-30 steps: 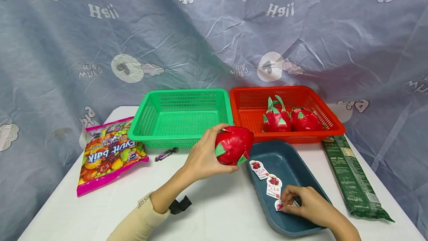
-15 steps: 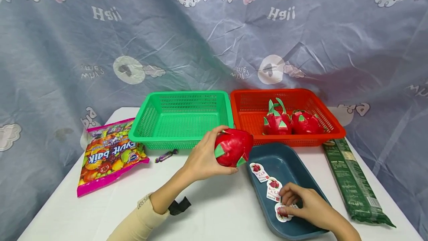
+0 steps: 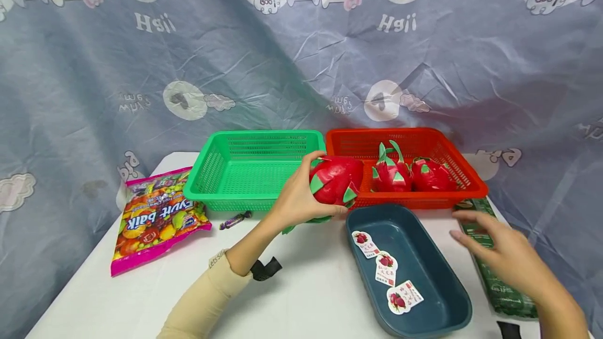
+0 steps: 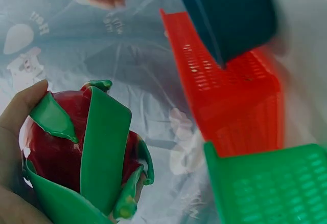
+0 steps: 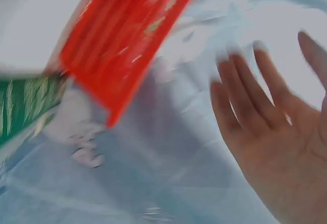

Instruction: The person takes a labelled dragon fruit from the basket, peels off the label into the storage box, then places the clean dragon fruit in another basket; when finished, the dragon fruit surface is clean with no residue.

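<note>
My left hand [image 3: 301, 198] grips a red dragon fruit [image 3: 340, 178] with green scales, held above the table where the two baskets meet. The left wrist view shows its long green leaves on the dragon fruit [image 4: 66, 157] and the thumb and fingers around it. My right hand [image 3: 509, 255] hangs over the green spaghetti packet [image 3: 511, 297], right of the dark blue tray [image 3: 457, 307]. In the right wrist view, the fingers of the right hand [image 5: 271, 127] are spread and hold nothing. Stickers with dragon fruit pictures [image 3: 386, 268] lie inside the tray at its left side.
A green basket [image 3: 254, 200] stands beside a red basket [image 3: 414, 200] at the back. Two more dragon fruits [image 3: 393, 174] sit in the red one. To the left lie a fruit candy bag [image 3: 157, 218] and a purple wrapped candy [image 3: 235, 219]. A printed cloth hangs behind.
My right hand has left the stickers in the tray, moved right and spread its fingers. My left hand has raised the dragon fruit slightly and turned it, so green leaves show below.
</note>
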Tool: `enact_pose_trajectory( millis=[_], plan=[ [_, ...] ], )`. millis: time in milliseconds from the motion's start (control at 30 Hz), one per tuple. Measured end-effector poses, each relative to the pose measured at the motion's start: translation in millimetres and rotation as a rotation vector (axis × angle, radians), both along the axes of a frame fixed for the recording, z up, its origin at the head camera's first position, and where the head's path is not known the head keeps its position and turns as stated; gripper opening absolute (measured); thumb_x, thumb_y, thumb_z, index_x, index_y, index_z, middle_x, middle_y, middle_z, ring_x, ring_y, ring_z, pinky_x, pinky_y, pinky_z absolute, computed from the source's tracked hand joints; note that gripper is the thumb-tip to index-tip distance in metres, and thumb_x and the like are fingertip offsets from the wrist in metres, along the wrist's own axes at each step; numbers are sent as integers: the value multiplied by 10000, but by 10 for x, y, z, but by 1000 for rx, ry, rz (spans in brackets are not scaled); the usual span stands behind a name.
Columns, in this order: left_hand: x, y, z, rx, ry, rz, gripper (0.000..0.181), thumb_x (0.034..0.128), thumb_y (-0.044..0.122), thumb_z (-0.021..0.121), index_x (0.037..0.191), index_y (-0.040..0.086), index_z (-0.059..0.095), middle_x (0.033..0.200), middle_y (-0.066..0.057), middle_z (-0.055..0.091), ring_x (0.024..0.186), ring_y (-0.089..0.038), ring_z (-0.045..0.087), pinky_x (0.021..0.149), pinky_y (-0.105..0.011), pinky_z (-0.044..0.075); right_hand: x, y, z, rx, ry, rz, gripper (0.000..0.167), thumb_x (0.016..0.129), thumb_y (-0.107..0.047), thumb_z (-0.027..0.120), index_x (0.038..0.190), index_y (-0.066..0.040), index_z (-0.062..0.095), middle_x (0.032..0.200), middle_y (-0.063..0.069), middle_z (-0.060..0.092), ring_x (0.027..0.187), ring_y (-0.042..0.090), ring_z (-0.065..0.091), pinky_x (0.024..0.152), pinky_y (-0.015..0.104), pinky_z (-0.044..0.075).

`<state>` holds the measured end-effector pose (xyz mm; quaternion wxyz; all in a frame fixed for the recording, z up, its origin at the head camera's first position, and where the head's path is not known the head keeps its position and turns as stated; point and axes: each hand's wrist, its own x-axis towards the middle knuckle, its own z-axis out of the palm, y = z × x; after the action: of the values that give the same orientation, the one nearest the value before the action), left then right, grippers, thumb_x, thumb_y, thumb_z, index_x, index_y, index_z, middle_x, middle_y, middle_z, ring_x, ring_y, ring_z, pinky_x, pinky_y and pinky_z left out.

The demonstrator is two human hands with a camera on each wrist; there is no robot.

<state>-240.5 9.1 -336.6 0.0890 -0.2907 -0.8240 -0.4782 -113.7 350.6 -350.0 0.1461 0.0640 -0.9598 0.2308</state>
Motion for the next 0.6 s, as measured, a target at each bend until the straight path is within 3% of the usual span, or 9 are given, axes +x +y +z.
enact_pose_trajectory(
  millis=[133,233,333,433,533,600],
  plan=[
    [-15,136,106,12,-7,-4,958,575,437,845,1344,338,281,1181,62,494,1032,-117,496,673,-254,512,-346,471,-50,-27,99,-67,524,897,-247,610,1349,-56,424,1313,275,408,1080,533,416,772,686,312],
    [-59,243,143,26,-31,3,949,581,439,841,1341,329,284,1202,70,485,1051,-115,491,684,-249,511,-581,731,-210,-39,71,-92,570,931,-277,552,1403,-36,344,1381,300,317,1180,556,310,843,724,224],
    [-156,372,167,71,-83,18,948,585,438,839,1343,313,283,1223,66,473,1063,-135,495,701,-263,513,-703,884,-373,-33,-2,-79,587,950,-308,509,1413,-9,310,1411,307,261,1211,565,254,853,727,202],
    [-328,529,197,131,-156,62,953,587,449,836,1344,303,276,1218,38,481,1063,-175,506,704,-290,519,-751,934,-490,-28,-32,-50,589,950,-313,508,1399,20,320,1420,324,221,1228,569,220,843,734,195],
    [-571,722,229,201,-238,125,956,590,460,833,1345,306,266,1206,1,490,1054,-201,509,717,-315,517,-777,931,-546,-39,-12,-36,598,936,-313,534,1388,25,339,1434,320,192,1278,530,175,848,742,175],
    [-753,878,236,293,-303,167,962,593,448,838,1349,303,262,1211,-14,479,1062,-210,503,755,-332,507,-792,928,-556,-40,8,-34,611,927,-310,550,1391,23,334,1441,312,187,1316,484,136,859,744,159]
  ],
)
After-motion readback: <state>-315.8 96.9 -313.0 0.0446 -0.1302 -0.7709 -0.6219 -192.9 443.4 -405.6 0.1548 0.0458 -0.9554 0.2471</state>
